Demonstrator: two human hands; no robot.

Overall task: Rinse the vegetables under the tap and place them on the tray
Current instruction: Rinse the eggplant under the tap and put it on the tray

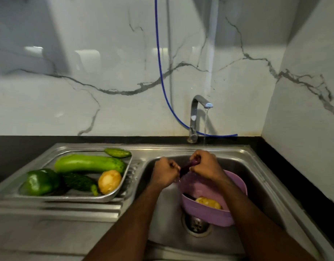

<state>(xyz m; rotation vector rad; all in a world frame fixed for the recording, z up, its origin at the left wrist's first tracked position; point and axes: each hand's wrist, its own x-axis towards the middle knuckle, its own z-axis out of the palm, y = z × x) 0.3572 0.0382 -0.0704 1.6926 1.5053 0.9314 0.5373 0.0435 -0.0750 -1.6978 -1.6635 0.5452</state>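
Observation:
Over the sink basin (254, 178), my left hand (165, 171) and my right hand (204, 163) both grip a dark purple eggplant (188, 167), mostly hidden by the fingers. The tap (197, 110) runs, and its stream falls just behind my right hand. A purple bowl (209, 213) below my hands holds a yellowish potato (208, 202) and something dark. On the steel tray (107, 197) to the left lie a long green gourd (89, 163), a green capsicum (40, 181), a bitter gourd (79, 182), a small cucumber (118, 152) and a potato (109, 181).
The tray rests on the ribbed steel drainboard (58, 210). A drain strainer (197, 225) lies in the basin under the bowl's edge. A blue hose (160, 68) hangs down the marble wall to behind the tap. Black countertop (21, 147) borders the sink.

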